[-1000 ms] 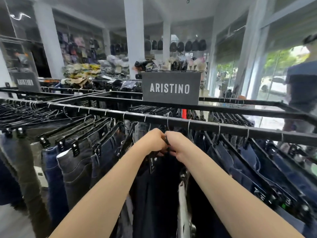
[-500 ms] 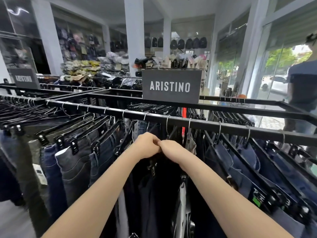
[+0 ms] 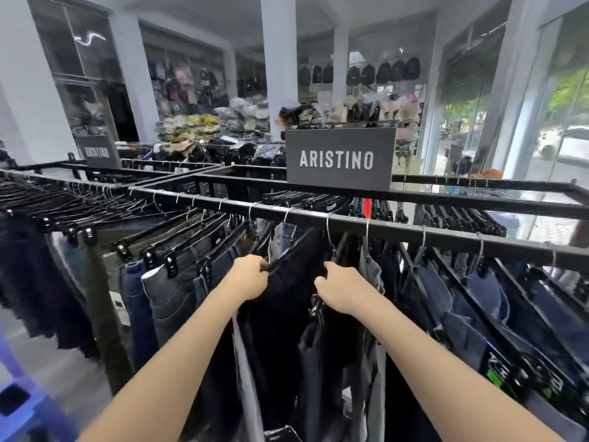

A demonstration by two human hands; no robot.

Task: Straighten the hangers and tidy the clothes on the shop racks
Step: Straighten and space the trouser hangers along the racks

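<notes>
Between both hands, dark trousers (image 3: 288,275) hang from black rack rail (image 3: 398,229); left hand (image 3: 250,277) curled tight on black clip hanger (image 3: 271,266) at waistband's left end; right hand (image 3: 339,290) closed round waistband's right end, fingers hidden in cloth; hands apart. Left of left hand: grey jeans (image 3: 173,295) and blue jeans (image 3: 137,301) on clip hangers, slanted. Right of right hand: row of blue denim (image 3: 478,301). Above grip, behind rail: ARISTINO sign (image 3: 339,159).

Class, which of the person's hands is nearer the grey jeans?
Left. The left hand is just right of the grey jeans; the right hand is further right, across dark trousers.
</notes>
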